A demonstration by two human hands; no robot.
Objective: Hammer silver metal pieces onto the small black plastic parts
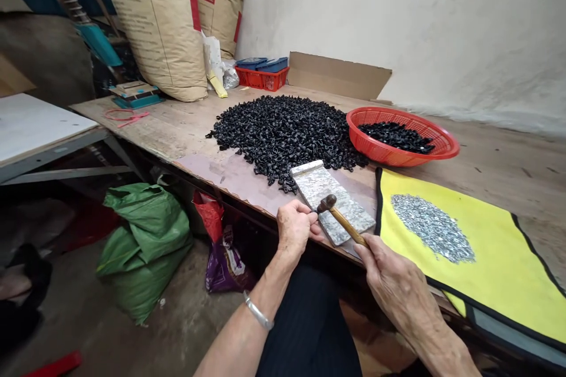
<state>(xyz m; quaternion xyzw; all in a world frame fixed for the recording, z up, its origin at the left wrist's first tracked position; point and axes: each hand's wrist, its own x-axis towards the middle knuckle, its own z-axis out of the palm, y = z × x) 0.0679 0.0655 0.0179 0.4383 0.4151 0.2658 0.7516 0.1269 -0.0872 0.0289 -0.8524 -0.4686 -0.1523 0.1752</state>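
Note:
My right hand [389,274] is closed round the wooden handle of a small hammer [336,213], whose dark head rests over the near end of a grey stone slab [331,199]. At the slab's near edge my left hand [295,225] has its fingers pinched together right by the hammer head; what they hold is too small to make out. A big heap of small black parts [283,129] lies just behind the slab. To the right, a pile of tiny silver pieces [431,227] sits on a yellow cloth [499,259].
A red basket [402,156] with more black parts stands behind the yellow cloth. Paper sacks [159,23], a red crate [262,78] and cardboard [338,75] line the back of the wooden table [168,126]. Green bags [145,241] lie on the floor to the left.

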